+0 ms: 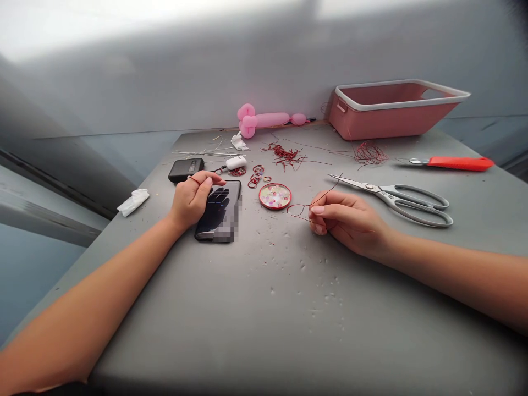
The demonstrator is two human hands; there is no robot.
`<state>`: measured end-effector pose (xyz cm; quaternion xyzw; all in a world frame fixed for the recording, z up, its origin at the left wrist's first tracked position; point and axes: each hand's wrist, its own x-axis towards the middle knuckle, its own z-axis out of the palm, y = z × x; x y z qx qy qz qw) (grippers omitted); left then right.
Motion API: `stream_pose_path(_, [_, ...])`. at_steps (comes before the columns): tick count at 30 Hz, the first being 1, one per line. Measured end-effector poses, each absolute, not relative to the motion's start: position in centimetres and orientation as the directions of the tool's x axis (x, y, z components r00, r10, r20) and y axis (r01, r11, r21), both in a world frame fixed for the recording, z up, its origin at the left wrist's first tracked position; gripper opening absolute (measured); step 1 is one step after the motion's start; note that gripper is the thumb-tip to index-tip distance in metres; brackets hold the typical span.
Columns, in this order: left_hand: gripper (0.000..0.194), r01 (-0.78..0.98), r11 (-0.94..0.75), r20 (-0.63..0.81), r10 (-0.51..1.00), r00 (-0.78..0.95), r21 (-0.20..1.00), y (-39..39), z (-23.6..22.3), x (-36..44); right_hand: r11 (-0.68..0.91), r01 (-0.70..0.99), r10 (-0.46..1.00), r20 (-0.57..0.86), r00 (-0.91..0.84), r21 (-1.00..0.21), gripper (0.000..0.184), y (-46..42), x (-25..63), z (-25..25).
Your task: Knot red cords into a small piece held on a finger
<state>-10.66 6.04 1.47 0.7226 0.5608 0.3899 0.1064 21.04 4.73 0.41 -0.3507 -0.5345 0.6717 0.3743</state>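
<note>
My right hand (344,220) pinches a thin dark red wire (328,195) between thumb and fingers. The wire bends into a small loop (293,210) left of the fingertips, and one loose end sticks up. My left hand (193,195) hovers over or rests at the upper left of a black smartphone (214,212), with a finger stretched out across its top; it holds nothing visible. Between the hands is a small round red-rimmed dish (275,196) of pale and pink beads. Behind it lie several small red wire rings (254,179).
Grey scissors (396,201) and a red utility knife (460,163) lie on the right. Farther back are a pink basket (379,121), coiled wire (370,154), red wire scraps (284,154) and a pink balloon (268,119). A black power bank (185,169), white earbud case (236,163) and crumpled tissue (133,202) occupy the left.
</note>
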Motion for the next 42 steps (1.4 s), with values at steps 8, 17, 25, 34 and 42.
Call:
stream_pose_path(8, [0.035,0.742,-0.334,0.458,0.888,0.041,0.581,6.49,0.81,-10.98,-0.171,-0.122,0.876,-0.094,-0.473,-0.978,0.013,4.48,20.94,0.77])
stream_pose_path(17, [0.036,0.757,-0.346,0.483,0.874,0.046,0.554,6.46,0.86,-10.94,-0.173,-0.132,0.87,-0.089,-0.484,-0.976,0.013,4.61,21.07,0.54])
stream_pose_path(25, [0.037,0.752,-0.349,0.48,0.876,0.049,0.56,6.45,0.82,-10.97,-0.175,-0.13,0.87,-0.092,-0.484,-0.976,0.013,4.66,21.09,0.54])
stream_pose_path(34, [0.039,0.736,-0.351,0.445,0.893,0.075,0.58,6.41,0.97,-10.87,-0.173,-0.125,0.871,-0.092,-0.483,-0.977,0.013,4.61,21.03,0.67])
stream_pose_path(42, [0.039,0.698,-0.37,0.415,0.903,0.113,0.614,6.32,0.98,-11.04,-0.168,-0.113,0.872,-0.094,-0.481,-0.979,0.014,4.6,21.04,0.73])
